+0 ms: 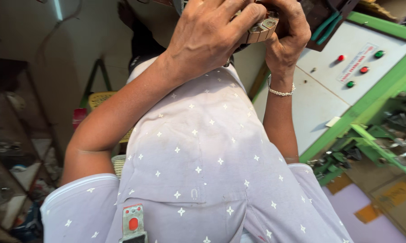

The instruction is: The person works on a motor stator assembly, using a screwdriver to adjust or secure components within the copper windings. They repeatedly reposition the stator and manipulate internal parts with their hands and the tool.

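Both hands (252, 31) clasped around metal part (260, 29)

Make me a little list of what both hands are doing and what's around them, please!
left hand: wrapped over a small metal part, fingers closed on it
right hand: gripping the same part from the other side
right wrist: silver bracelet
clothing: pale shirt with white stars
beside the hands: grey panel in a green frame, with red and green buttons
what the part is: too hidden to tell
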